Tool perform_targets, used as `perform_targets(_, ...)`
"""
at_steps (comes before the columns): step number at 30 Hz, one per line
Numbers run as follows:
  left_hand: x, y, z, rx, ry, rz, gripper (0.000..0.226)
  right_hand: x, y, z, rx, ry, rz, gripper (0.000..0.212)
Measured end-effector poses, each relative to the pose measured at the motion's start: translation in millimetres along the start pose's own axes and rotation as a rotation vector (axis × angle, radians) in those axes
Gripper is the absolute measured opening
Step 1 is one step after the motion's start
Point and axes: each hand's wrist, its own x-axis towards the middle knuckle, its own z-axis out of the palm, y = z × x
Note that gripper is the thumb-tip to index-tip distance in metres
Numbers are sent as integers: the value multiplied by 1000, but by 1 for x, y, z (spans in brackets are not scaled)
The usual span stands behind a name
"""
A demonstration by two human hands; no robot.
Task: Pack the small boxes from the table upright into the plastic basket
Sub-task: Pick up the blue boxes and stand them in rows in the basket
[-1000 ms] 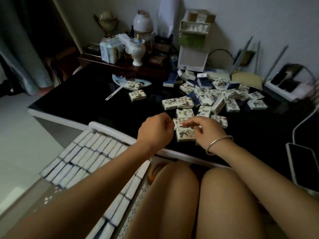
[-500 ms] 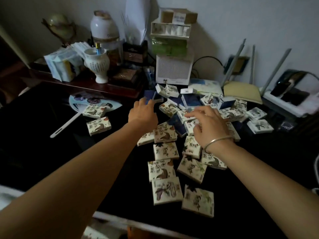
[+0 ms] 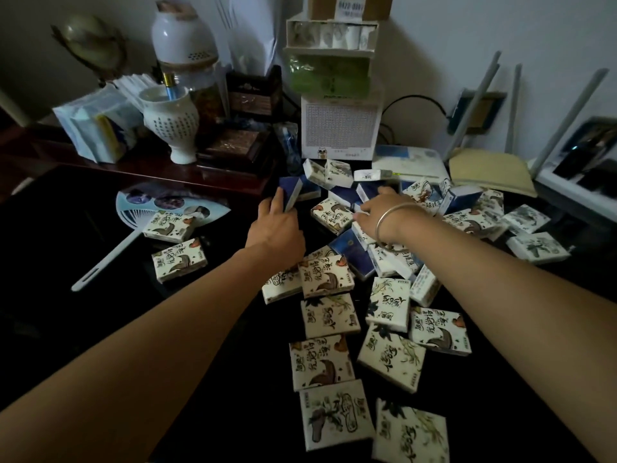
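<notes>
The left hand [image 3: 277,228] is reaching to the far side of the pile & pinching a blue box [image 3: 291,192]. Its fingers are on one flat side, thumb prob on the other. The blue box is tipping up on its edge, right by the other boxes on the black table [image 3: 50,245].

The right hand [image 3: 377,208], w/ a bracelet [image 3: 380,222], is lying over the small boxes [image 3: 329,315] in the middle of the pile, fingers spread & touching them. Can't tell if it's holding one, b/c the fingertips are hiding among the boxes. Lots of small boxes are lying flat all over the table, near & far. The plastic basket isn't showing in this view.

Step, I think: picking up, not packing yet. Next, both hands are needing a good hold. Then lift the boxes out w/o knocking the pile, carry them to the basket & stand each one up on its end, side by side.
</notes>
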Motion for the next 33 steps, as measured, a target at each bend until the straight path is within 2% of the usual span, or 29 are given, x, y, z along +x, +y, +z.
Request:
perform_targets(3,-18,1,-6,-137,88,48,55,-2,2,9,112,101,16,43)
perform_targets(6,-39,1,-17,-369,289,83,41,-14,7,11,301,300,-45,43)
perform_targets(9,-68,2,-35,-837,345,-37,11,-38,7,8,482,504,-110,38)
perform_targets(12,-101,-1,-48,-1240,287,-126,13,-76,0,4,673,588,-196,34)
perform_targets(14,-126,-5,-53,-1402,238,-166,13,-108,-11,5,749,546,-258,36)
perform_targets(16,-153,-9,-55,-1530,186,-227,21,-139,-21,9,822,486,-302,44)
perform_targets(20,-208,-28,-56,-1643,100,-272,41,-193,-35,18,1080,443,-330,52)
perform_targets(27,-306,-62,-64,-1653,143,-311,45,-261,-74,28,1392,208,-321,43)
perform_targets(33,-386,-101,-68,-1608,149,-358,55,-308,-116,30,1412,55,-423,52)
